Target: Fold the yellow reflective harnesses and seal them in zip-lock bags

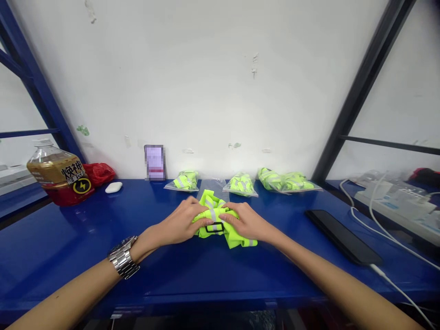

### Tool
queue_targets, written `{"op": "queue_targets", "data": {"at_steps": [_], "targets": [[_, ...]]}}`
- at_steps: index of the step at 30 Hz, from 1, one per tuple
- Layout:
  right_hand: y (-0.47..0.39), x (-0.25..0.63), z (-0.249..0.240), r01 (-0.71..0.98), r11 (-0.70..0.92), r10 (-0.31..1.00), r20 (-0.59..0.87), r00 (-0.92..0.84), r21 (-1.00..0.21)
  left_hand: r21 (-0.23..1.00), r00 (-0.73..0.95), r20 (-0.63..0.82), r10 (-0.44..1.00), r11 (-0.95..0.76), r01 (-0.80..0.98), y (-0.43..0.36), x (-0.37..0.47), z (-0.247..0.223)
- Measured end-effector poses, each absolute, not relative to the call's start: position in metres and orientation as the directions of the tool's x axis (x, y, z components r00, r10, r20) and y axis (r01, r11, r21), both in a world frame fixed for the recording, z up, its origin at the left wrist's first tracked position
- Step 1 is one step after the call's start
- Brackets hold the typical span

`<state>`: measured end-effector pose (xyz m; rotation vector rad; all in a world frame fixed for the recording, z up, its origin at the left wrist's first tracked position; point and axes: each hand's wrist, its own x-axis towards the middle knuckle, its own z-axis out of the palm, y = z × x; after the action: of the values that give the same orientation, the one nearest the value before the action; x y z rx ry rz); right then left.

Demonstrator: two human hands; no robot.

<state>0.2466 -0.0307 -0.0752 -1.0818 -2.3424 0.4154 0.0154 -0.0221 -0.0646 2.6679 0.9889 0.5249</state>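
Between my hands is a bundled neon-yellow reflective strap (212, 214) with grey stripes and a black buckle, resting on the blue table. From the left, my left hand (187, 217) grips it, thumb in front near the buckle. My right hand (245, 220) holds its right side, the thumb pressed on the front and the other fingers partly hidden behind. A loose striped end sticks out under my right hand. Behind the bundle lies a clear plastic bag (215, 185), partly covered by the strap.
Along the wall lie clear bags of similar yellow straps (186, 180). At left are a large drink bottle (58, 172), a red plastic bag (99, 174) and a white case (113, 187). A phone (342, 236) with a cable and power strips (398, 206) occupy the right. A pixelated upright object (155, 162) leans at the back.
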Motion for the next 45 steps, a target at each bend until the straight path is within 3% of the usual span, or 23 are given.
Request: {"op": "queue_targets", "data": {"at_steps": [6,10,15,20,22,27,31,34,39,45], "targets": [[-0.012,0.244,-0.084,0.649,0.638,0.770,0.367,-0.523,-0.415,0.238,0.684,0.229,0.693,-0.721,0.650,-0.011,0.021,-0.061],[-0.003,0.243,-0.093,0.698,0.634,0.763,0.420,-0.492,-0.332,0.227,0.677,0.221,0.702,-0.712,0.664,0.000,0.023,-0.066],[-0.002,0.242,-0.097,0.735,0.582,0.792,0.446,-0.417,-0.347,0.284,0.602,0.268,0.752,-0.659,0.696,0.012,0.024,-0.080],[-0.005,0.241,-0.100,0.761,0.646,0.635,0.597,-0.490,-0.061,0.106,0.671,0.381,0.637,-0.751,0.652,0.013,0.026,-0.087],[-0.008,0.241,-0.099,0.750,0.661,0.611,0.576,-0.543,0.007,0.019,0.684,0.385,0.620,-0.747,0.665,0.012,0.027,-0.089],[-0.021,0.245,-0.092,0.691,0.723,0.610,0.453,-0.650,0.017,-0.146,0.713,0.315,0.626,-0.711,0.688,0.003,0.026,-0.089],[-0.025,0.247,-0.093,0.679,0.734,0.608,0.418,-0.675,0.028,-0.173,0.768,0.298,0.567,-0.759,0.628,-0.014,0.021,-0.085],[-0.022,0.246,-0.097,0.682,0.724,0.594,0.411,-0.691,0.100,-0.207,0.802,0.320,0.505,-0.789,0.579,-0.022,0.019,-0.085],[-0.015,0.243,-0.103,0.684,0.695,0.570,0.410,-0.712,0.223,-0.409,0.832,0.235,0.504,-0.725,0.554,-0.018,0.025,-0.087],[-0.011,0.241,-0.101,0.707,0.694,0.619,0.388,-0.683,0.136,-0.391,0.814,0.184,0.552,-0.718,0.575,-0.008,0.030,-0.079]]}}
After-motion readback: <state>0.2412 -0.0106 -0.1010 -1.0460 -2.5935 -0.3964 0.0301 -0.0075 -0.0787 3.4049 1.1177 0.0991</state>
